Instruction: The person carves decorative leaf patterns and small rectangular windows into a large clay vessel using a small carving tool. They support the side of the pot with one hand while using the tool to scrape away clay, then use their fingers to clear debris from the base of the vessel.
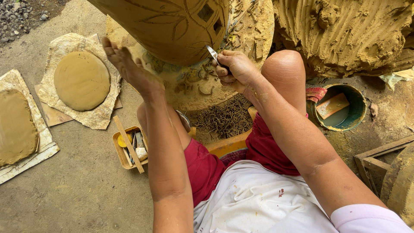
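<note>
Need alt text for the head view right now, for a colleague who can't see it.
A seated person's right hand holds a small metal blade against the carved wall of a large clay pot, while the open left hand rests on the pot's side. Clay trimmings lie below; flat clay discs sit to the left.

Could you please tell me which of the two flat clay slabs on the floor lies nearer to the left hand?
The round flat clay slab on its woven mat lies nearer the left hand; the other, oblong clay slab, sits farther away at the picture's left edge.

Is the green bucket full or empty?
Neither: the green bucket holds a little murky water, with an orange block lying in it.
</note>
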